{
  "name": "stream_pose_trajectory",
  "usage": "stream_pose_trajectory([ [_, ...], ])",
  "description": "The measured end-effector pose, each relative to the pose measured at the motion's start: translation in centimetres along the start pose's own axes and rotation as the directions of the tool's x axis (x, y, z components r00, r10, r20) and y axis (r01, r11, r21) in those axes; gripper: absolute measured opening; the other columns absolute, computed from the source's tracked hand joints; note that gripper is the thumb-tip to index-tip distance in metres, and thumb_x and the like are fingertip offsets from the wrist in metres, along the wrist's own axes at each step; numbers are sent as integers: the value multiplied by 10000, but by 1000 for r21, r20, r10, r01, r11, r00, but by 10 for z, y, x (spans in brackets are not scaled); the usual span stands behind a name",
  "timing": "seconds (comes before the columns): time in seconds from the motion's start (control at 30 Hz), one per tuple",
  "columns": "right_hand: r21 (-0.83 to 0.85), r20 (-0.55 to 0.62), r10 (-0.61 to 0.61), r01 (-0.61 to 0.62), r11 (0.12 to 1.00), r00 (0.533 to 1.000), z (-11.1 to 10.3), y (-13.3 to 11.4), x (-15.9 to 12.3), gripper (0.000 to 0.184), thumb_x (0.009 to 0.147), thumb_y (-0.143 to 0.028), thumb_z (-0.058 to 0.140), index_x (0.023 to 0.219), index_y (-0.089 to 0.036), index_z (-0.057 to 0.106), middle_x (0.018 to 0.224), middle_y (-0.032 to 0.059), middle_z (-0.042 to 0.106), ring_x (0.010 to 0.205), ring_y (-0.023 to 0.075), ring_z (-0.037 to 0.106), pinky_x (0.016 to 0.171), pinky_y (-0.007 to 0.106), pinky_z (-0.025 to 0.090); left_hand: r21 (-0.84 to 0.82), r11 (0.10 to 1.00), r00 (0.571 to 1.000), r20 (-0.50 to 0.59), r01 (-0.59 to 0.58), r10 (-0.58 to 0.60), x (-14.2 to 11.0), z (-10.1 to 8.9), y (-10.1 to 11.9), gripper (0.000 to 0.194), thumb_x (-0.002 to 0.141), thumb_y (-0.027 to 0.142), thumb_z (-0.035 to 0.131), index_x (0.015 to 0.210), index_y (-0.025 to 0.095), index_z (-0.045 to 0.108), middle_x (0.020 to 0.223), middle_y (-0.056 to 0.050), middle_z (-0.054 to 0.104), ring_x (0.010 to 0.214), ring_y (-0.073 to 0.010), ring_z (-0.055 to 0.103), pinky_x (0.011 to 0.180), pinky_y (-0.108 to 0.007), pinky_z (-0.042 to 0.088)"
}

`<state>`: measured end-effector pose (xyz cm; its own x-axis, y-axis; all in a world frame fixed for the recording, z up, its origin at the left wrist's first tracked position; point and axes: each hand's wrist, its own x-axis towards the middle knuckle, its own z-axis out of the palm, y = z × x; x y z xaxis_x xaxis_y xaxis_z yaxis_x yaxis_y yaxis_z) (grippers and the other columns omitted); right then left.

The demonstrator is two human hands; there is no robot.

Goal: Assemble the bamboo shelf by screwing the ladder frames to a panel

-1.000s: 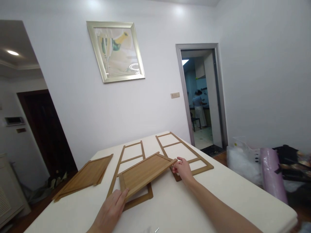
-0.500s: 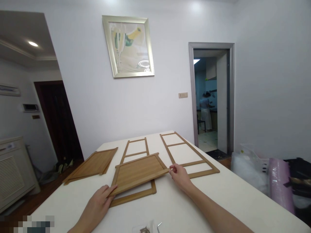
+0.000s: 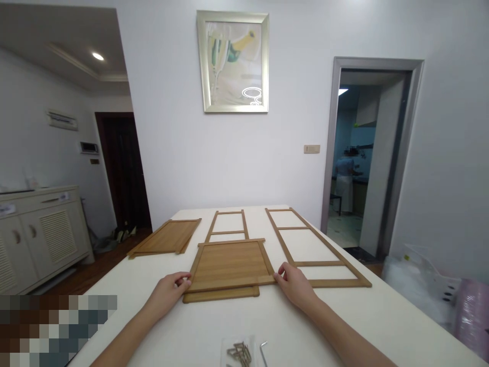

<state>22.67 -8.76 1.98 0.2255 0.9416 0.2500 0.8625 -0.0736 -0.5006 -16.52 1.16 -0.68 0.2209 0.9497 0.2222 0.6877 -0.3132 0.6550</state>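
Observation:
A brown wooden panel (image 3: 231, 267) with raised edge strips lies nearly flat across a narrow wooden ladder-shaped frame (image 3: 228, 233), hiding its middle. The frame's near bar shows just below the panel. At the panel's near left corner, my left hand (image 3: 166, 291) is closed on the edge with bent fingers. My right hand (image 3: 296, 286) pinches the near right corner between thumb and fingers. To the right of that hand lies a second, larger wooden frame (image 3: 301, 228). More wooden panels (image 3: 168, 237), stacked askew, rest at the left of the table.
On the white table (image 3: 183, 336), a clear bag of screws (image 3: 240, 352) and a hex key (image 3: 263, 351) lie near the front. Beyond the table's right edge are a plastic basket (image 3: 431, 275) and a pink roll (image 3: 471, 316). A person (image 3: 345, 178) stands beyond the doorway.
Both hands have lowered the panel from a tilt to almost flat over the narrow frame. The view has turned left, bringing the cabinet and the screw bag further into sight.

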Motion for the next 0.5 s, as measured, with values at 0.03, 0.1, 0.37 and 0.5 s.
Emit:
stream_pose_trajectory([
  [0.03,-38,12,-11,11,999,1000,0,-1,-1,176,900,-334,513,859,-192,608,758,45,676,714,179,592,604,260,311,8,1000,1000,-3,6,-6,0,1,1,458,797,459,507,1051,142,720,736,-34,700,737,-222,636,713,-308,460],
  [0.1,-94,38,-15,18,995,999,1,-4,-2,216,923,-358,481,915,-190,616,785,57,678,735,187,602,609,264,313,17,1000,1000,-9,18,-18,-1,2,3,456,790,445,504,1053,137,714,724,-34,691,725,-219,628,698,-303,449],
  [0.37,-183,44,-53,60,981,998,2,-15,-9,393,943,-477,403,1010,-172,642,1034,114,637,898,224,621,724,296,370,181,983,993,-115,33,-12,0,0,-5,509,790,495,502,1073,122,701,908,-110,692,844,-254,632,796,-331,434],
  [0.5,-206,49,-55,64,976,997,6,-17,-10,433,912,-557,423,860,-184,639,958,98,634,813,211,614,673,293,348,176,984,999,-11,38,-37,-1,-4,-3,451,810,529,490,849,168,757,836,-114,709,840,-284,643,764,-329,414],
])
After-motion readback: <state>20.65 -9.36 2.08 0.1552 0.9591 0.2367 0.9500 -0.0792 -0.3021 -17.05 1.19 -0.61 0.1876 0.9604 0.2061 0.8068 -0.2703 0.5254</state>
